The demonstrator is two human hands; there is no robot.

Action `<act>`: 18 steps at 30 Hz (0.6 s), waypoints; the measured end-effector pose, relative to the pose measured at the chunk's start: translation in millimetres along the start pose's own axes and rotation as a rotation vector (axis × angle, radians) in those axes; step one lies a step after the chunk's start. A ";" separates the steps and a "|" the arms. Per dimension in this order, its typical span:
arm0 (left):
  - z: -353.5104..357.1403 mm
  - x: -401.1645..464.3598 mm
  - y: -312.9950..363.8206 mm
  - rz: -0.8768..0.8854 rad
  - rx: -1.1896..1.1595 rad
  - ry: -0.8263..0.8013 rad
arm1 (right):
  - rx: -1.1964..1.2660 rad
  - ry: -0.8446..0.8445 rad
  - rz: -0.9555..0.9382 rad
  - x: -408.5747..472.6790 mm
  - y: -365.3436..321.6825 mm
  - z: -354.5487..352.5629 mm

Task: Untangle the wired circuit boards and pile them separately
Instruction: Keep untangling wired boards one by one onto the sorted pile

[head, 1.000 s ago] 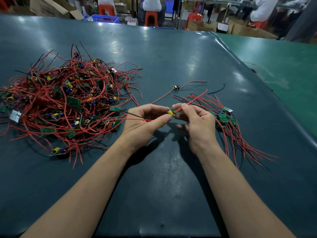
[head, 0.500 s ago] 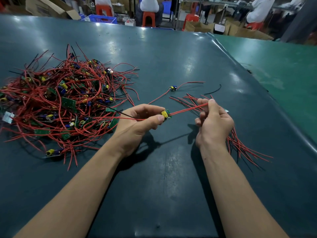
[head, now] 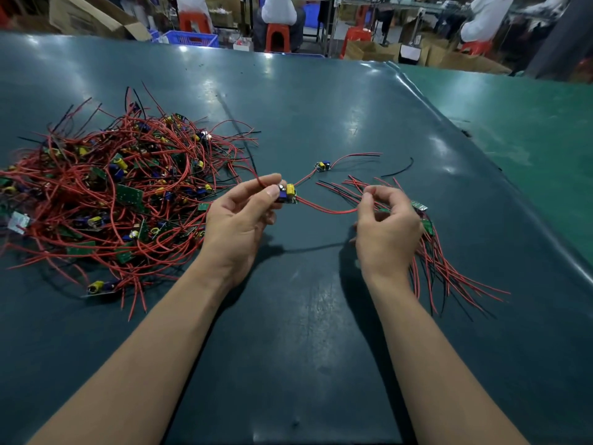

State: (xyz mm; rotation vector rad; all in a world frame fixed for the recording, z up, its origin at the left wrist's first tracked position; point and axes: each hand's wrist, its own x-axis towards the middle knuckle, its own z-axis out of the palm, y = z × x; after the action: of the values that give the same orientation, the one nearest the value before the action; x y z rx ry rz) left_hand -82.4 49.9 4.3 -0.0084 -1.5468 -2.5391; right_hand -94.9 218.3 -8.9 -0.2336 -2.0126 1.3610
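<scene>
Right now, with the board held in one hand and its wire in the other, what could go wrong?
1. The red wire between left hand and right hand may strain the board if pulled hard.
2. The tail behind the left hand may snag the tangled pile.

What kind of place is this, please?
Probably an electronics assembly workshop: a long worktable with a heap of wired circuit boards, cardboard boxes and red stools behind, where other workers sit.
</scene>
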 end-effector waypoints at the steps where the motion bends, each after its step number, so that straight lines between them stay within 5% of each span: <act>1: 0.1 0.6 0.7 0.005 -0.013 0.002 | -0.051 -0.017 -0.027 -1.0 0.3 -1.1; 6: 2.8 -0.2 6.4 -0.027 -0.150 0.012 | -0.134 -0.026 -0.163 -1.1 -4.5 -5.9; 12: 3.5 -1.0 10.1 -0.155 -0.182 -0.094 | 0.445 -0.689 0.396 -8.2 -20.3 -2.3; 18: 6.9 -9.9 -1.7 -0.216 0.253 -0.238 | 0.598 -0.820 0.507 -10.0 -16.9 1.9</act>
State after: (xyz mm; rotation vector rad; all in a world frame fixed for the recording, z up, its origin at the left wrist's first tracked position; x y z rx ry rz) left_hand -73.4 58.1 5.2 -0.1223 -2.0541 -2.5553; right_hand -84.8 204.5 1.0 0.1319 -2.0877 2.6366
